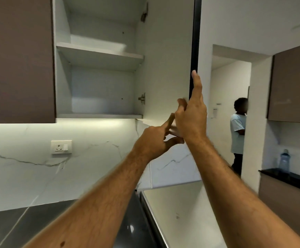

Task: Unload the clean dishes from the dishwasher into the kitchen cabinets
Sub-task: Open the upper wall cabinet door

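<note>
Marble-walled kitchen: wall cabinet point(99, 68) open, both our hands at its door point(167, 59).

Our right hand point(190, 120) lies against the door's right edge, forefinger straight up along it, other fingers loose. Our left hand point(154, 140) hovers just below the door's lower corner, fingers apart, gripping nothing. We see two bare shelves inside. No dishes are in view.

White marble backsplash point(29, 176) lit from under the wall units, wall socket point(61, 147) at nine o'clock. Dark tabletop point(11, 228) at seven o'clock. Doorway point(229, 108) at three o'clock, person point(237, 129) standing there. Blue bottle point(284, 161) on black counter point(288, 179) far right.
</note>
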